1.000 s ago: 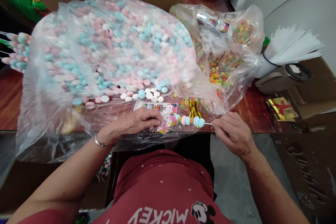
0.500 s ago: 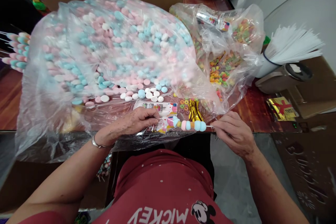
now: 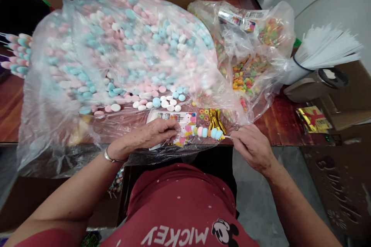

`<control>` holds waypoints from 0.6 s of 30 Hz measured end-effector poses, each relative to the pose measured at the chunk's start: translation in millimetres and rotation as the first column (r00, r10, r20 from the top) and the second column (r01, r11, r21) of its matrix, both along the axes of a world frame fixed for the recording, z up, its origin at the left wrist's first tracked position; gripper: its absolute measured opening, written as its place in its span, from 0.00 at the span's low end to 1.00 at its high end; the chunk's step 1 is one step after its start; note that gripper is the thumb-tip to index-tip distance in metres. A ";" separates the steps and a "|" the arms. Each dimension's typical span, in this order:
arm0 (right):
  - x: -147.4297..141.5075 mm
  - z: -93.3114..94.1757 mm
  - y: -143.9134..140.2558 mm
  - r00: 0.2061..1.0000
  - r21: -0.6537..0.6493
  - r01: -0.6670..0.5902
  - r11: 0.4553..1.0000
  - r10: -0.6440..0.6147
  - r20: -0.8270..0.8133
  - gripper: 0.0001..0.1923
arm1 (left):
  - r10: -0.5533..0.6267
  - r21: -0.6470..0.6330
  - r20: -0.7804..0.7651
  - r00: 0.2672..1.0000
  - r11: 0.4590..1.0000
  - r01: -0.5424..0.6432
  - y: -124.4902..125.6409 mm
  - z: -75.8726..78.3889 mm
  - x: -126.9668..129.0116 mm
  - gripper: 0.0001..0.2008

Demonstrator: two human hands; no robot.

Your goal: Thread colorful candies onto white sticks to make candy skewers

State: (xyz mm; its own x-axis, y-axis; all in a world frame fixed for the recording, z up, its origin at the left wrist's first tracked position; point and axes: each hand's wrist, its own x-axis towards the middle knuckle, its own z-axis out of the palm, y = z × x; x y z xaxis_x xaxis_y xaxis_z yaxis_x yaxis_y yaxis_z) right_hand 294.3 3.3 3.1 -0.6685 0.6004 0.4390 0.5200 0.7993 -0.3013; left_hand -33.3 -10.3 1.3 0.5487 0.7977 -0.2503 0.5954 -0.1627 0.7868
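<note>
My right hand [image 3: 252,147] pinches the white stick of a candy skewer [image 3: 208,132] strung with pink and blue marshmallow pieces. The skewer's tip points left into a small printed cellophane bag [image 3: 183,136], whose mouth my left hand [image 3: 150,136] pinches at the table's front edge. Gold twist ties [image 3: 215,119] and loose cereal rings [image 3: 203,115] lie just beyond the skewer.
A big clear bag of pink, blue and white marshmallows [image 3: 121,54] fills the table's middle. A bag of colourful cereal rings [image 3: 249,58] lies to its right. White sticks in a cup [image 3: 321,52] stand far right, finished skewers [image 3: 16,52] lie far left, a gold wrapper [image 3: 314,119] sits near right.
My right hand has pushed the skewer leftward, so its leading pieces sit further inside the printed bag. My left hand kept its hold on the bag's mouth.
</note>
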 end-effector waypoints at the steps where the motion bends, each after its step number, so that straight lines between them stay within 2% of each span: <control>1: -0.3 0.7 0.0 1.000 0.020 0.014 1.000 -0.013 -0.003 0.08 | -0.005 -0.033 0.005 1.000 0.999 0.005 -0.1 2.5 1.5 0.10; 4: 0.1 2.8 0.3 0.999 0.043 0.033 0.999 -0.032 -0.011 0.08 | -0.013 -0.150 0.055 0.998 0.988 0.021 -1.2 8.6 5.2 0.13; 6: 1.2 3.5 0.6 1.000 0.041 0.021 0.999 -0.021 -0.017 0.07 | -0.034 -0.173 0.091 0.995 0.984 0.050 -2.7 9.4 7.0 0.15; 8: 2.0 3.5 0.9 1.000 0.033 -0.006 0.999 0.006 -0.024 0.07 | -0.067 -0.106 0.081 0.995 0.991 0.075 -4.2 7.0 8.0 0.17; 12: 2.2 1.7 0.6 0.996 -0.008 -0.081 0.997 0.080 -0.027 0.08 | -0.078 0.102 -0.015 0.997 0.992 0.079 -6.2 -0.9 8.7 0.15; 15: 0.7 -1.3 -1.1 0.995 -0.056 -0.099 0.994 0.098 -0.025 0.09 | -0.100 0.143 -0.010 0.995 0.985 0.100 -7.5 -3.7 10.6 0.15; 18: -2.1 -5.1 -4.1 0.998 -0.072 -0.065 0.995 0.064 -0.021 0.10 | -0.083 0.167 0.037 0.996 0.983 0.075 -10.3 -5.5 14.4 0.16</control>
